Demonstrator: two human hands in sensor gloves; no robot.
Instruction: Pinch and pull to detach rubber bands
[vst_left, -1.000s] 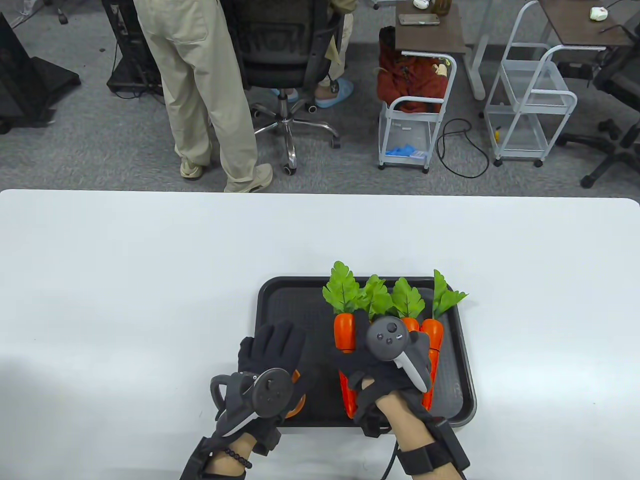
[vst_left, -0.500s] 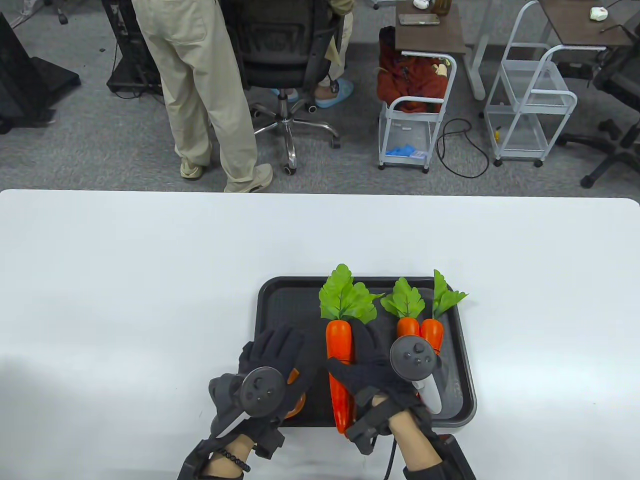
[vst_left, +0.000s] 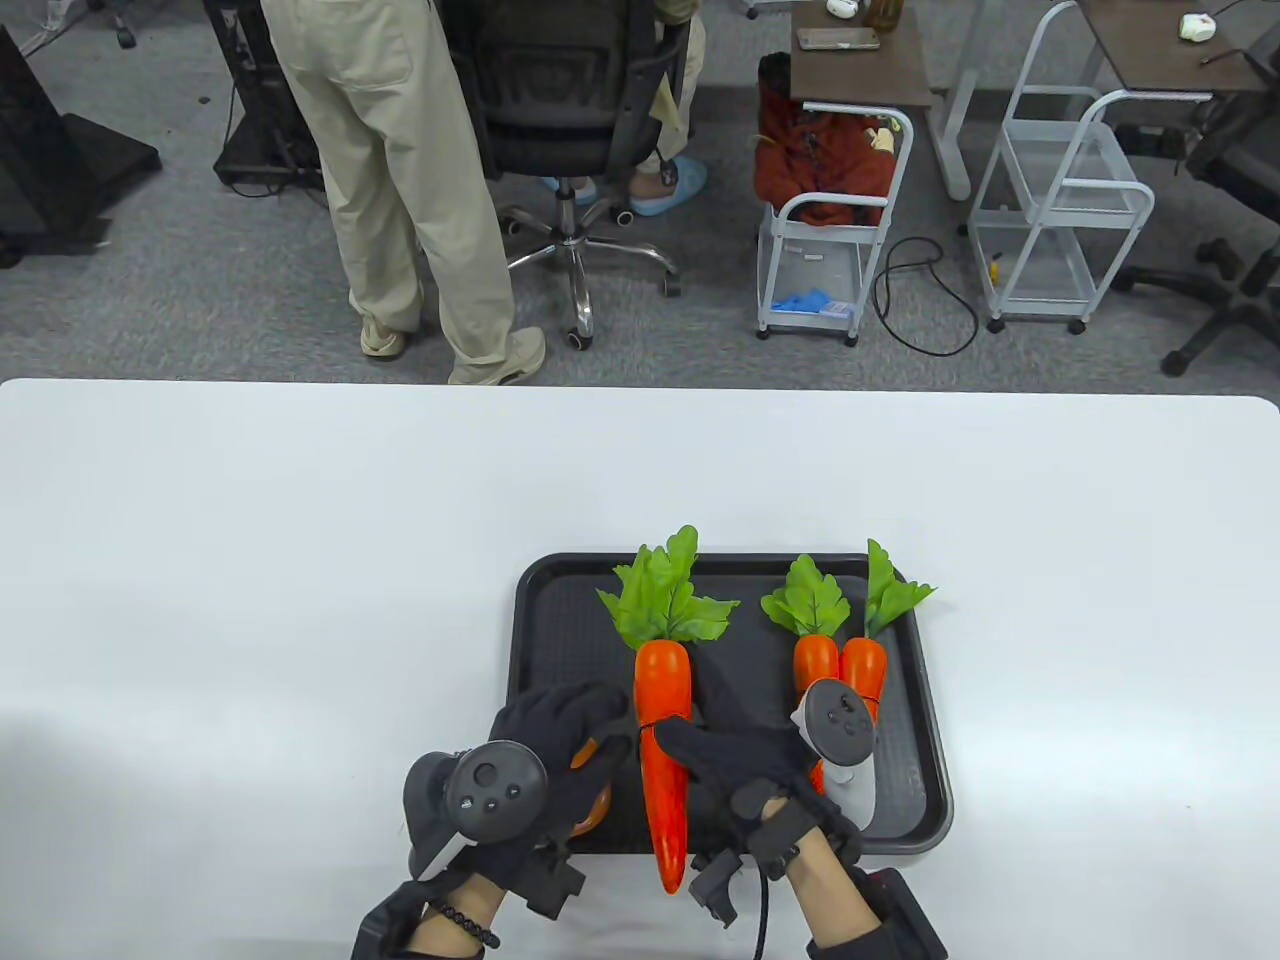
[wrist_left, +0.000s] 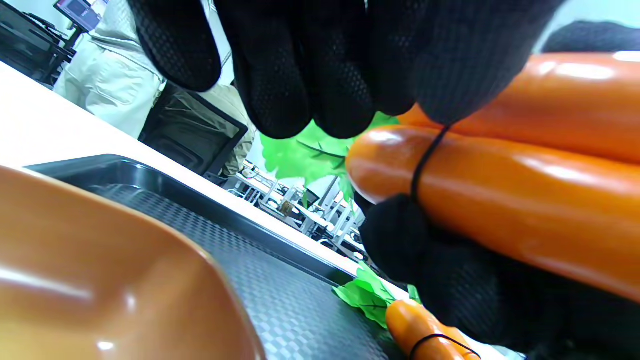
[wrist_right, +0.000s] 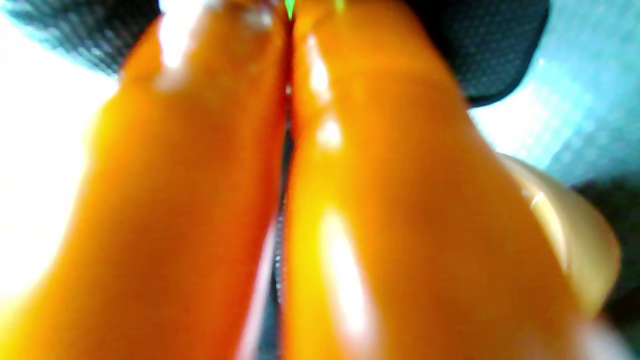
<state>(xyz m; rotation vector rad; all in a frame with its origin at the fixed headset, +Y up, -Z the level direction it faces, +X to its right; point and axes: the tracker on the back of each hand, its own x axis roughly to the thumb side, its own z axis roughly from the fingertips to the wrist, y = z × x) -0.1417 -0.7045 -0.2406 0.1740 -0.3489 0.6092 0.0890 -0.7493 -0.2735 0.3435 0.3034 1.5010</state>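
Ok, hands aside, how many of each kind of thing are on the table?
Carrots: 4
Rubber bands: 2
Tray: 1
Bowl: 1
Total: 8

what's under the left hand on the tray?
Under the left hand an orange bowl sits on the black tray; the glove covers most of it, so its contents are hidden.

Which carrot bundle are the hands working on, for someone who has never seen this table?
Find the black tray near the table's front edge. The held carrot pair is raised between both hands, tips overhanging the front rim; the other pair lies by the right rim.
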